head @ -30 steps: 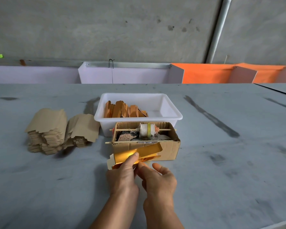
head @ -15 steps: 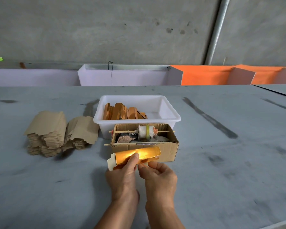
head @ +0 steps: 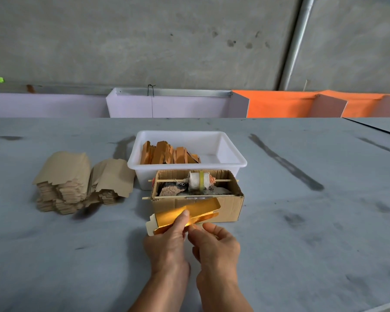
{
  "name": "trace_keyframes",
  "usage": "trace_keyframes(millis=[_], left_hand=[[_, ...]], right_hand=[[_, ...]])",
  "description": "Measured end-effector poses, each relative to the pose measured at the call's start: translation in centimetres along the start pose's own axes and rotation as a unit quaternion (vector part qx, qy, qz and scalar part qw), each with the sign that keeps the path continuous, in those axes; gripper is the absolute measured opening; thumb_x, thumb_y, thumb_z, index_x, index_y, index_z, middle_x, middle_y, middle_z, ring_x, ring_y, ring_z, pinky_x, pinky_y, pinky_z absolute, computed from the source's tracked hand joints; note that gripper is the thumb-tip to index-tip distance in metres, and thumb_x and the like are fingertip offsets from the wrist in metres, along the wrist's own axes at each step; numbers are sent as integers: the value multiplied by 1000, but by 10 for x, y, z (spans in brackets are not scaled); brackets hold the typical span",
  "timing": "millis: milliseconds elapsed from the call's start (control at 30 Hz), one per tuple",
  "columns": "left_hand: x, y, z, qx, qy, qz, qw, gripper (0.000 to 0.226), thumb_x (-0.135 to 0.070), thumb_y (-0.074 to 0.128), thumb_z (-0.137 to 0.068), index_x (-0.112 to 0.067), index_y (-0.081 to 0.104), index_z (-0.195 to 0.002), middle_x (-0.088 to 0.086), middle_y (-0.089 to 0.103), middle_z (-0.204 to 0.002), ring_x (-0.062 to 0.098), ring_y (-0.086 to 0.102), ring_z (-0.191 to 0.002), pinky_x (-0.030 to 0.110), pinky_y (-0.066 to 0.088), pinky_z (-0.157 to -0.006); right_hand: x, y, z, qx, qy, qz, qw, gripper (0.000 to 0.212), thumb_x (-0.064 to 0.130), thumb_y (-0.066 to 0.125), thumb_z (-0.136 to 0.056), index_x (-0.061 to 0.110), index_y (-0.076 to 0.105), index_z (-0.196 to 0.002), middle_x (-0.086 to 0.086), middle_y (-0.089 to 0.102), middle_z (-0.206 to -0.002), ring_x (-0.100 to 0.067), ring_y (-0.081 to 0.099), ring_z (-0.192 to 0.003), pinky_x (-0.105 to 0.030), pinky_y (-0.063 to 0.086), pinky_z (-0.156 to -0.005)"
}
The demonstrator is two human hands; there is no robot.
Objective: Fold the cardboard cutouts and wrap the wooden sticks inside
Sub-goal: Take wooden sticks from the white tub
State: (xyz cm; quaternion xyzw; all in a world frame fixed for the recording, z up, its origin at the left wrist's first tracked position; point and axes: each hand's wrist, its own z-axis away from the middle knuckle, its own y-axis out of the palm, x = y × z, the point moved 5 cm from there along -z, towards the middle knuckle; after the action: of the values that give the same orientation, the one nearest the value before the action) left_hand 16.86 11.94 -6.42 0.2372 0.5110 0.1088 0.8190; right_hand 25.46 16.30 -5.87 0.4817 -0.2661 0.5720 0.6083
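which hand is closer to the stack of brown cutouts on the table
Left. The left hand holds the gold cutout to the right of the stack of brown cutouts; the right hand sits beyond it, farther right.

The cutout (head: 185, 213) shines gold inside, pale cream outside. The stacked cutouts (head: 81, 183) are plain kraft brown. The tub (head: 234, 158) is white, its sticks (head: 167, 154) orange-brown. The box (head: 230, 206) is tan cardboard. The surface (head: 302, 221) is grey-blue with dark smudges and streaks.
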Motion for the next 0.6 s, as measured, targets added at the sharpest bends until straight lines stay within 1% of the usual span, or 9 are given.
trace_keyframes(millis=[67, 133, 200, 267, 333, 400, 467, 533, 600], left_hand=[[1, -1, -2, -4, -2, -9, 1000, 21, 1, 80, -66, -9, 62, -72, 7, 67, -70, 23, 63, -60, 28, 50, -59], [3, -3, -4, -1, -5, -16, 1000, 20, 0, 80, -67, -8, 63, -76, 10, 68, -76, 23, 64, -64, 28, 50, -61], [5, -5, -6, 6, -12, -19, 1000, 19, -2, 79, -69, -5, 64, -81, 13, 68, -82, 25, 65, -68, 29, 51, -62], [5, -5, -7, 19, -23, -20, 999, 23, -3, 76, -72, -1, 64, -91, 15, 68, -86, 26, 65, -72, 31, 52, -64], [5, -3, -5, 49, -34, -25, 998, 22, -5, 75, -74, 0, 65, -93, 14, 68, -83, 23, 64, -68, 30, 52, -62], [4, -2, -3, 83, -35, -39, 995, 17, -6, 76, -73, -3, 67, -88, 9, 69, -75, 18, 65, -62, 28, 51, -60], [1, -1, -1, 102, -23, -51, 993, 16, -4, 77, -70, -7, 67, -82, 4, 71, -67, 15, 66, -58, 29, 52, -60], [-2, -1, -1, 105, 1, -64, 992, 21, -2, 80, -65, -8, 67, -80, 3, 71, -65, 17, 68, -61, 29, 52, -61], [-6, -3, -2, 92, 25, -73, 993, 23, -2, 82, -63, -6, 67, -80, 5, 71, -67, 19, 68, -62, 29, 53, -60]], right_hand=[[1, 0, 0, -10, -29, 21, 999, 26, -3, 77, -71, 13, 60, -82, -3, 70, -74, -12, 67, -68, -20, 48, -56], [1, 0, 1, -12, -44, 25, 999, 26, -2, 78, -71, 14, 60, -81, -1, 71, -71, -10, 68, -66, -20, 49, -56], [2, 1, 2, -1, -53, 23, 998, 24, -2, 78, -70, 13, 62, -79, 2, 70, -64, -6, 67, -58, -18, 46, -53], [3, 1, 2, 13, -67, 23, 997, 21, -3, 77, -71, 12, 63, -76, 4, 68, -56, -3, 64, -50, -13, 44, -47], [5, 0, 2, 18, -75, 23, 997, 20, -4, 75, -72, 11, 63, -76, 4, 67, -54, -1, 62, -47, -11, 43, -44], [7, -2, 0, 14, -80, 32, 996, 19, -3, 76, -72, 11, 64, -76, 4, 67, -56, -2, 62, -48, -11, 43, -45], [9, -3, -2, 11, -85, 46, 995, 19, -1, 77, -71, 12, 64, -76, 1, 68, -61, -5, 62, -52, -14, 44, -48], [12, -4, -3, 10, -92, 67, 993, 18, 1, 78, -71, 13, 65, -76, -2, 68, -66, -10, 63, -59, -19, 45, -53], [15, -4, -3, 5, -97, 88, 991, 18, 4, 79, -69, 13, 66, -76, -4, 69, -70, -15, 65, -65, -21, 46, -55]])
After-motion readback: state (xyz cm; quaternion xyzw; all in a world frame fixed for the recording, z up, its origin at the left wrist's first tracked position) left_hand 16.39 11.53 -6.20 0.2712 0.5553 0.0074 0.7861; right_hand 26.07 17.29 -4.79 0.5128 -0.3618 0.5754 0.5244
